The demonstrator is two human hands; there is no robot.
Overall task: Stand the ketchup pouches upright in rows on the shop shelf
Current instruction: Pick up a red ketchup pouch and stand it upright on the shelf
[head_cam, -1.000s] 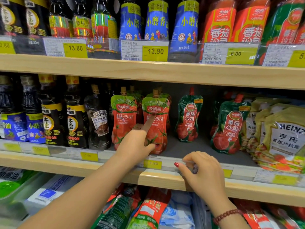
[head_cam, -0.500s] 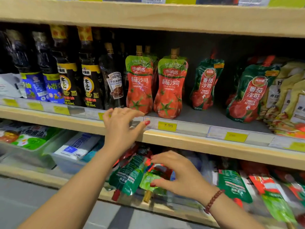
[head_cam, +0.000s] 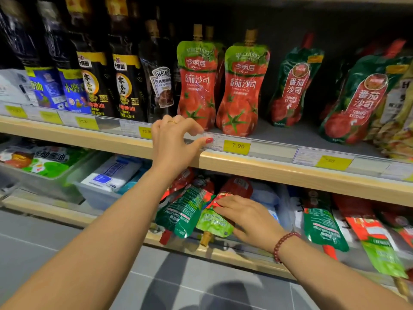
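Two red-and-green ketchup pouches [head_cam: 197, 81] [head_cam: 242, 90] stand upright side by side on the wooden middle shelf [head_cam: 257, 165], with more behind them. Two dark green ketchup pouches [head_cam: 292, 86] [head_cam: 355, 101] lean further right. My left hand [head_cam: 176, 144] rests on the shelf's front edge by the price strip, fingers curled and holding nothing. On the lower shelf lie several pouches in a heap. My right hand [head_cam: 243, 215] lies flat on a red-and-green pouch [head_cam: 214, 220] there, fingers spread over it; a closed grip does not show.
Dark sauce bottles [head_cam: 125, 86] fill the left of the middle shelf. Yellowish salad dressing packs [head_cam: 400, 121] crowd its far right. Bare shelf floor [head_cam: 290, 135] shows between the pouches. Plastic bins [head_cam: 93, 189] with packets sit lower left; more flat pouches [head_cam: 321, 224] lie lower right.
The view has tilted down further. My right hand dropped from the middle shelf's edge onto the pouches on the lower shelf. My left hand left the standing pouch and settled on the shelf edge.
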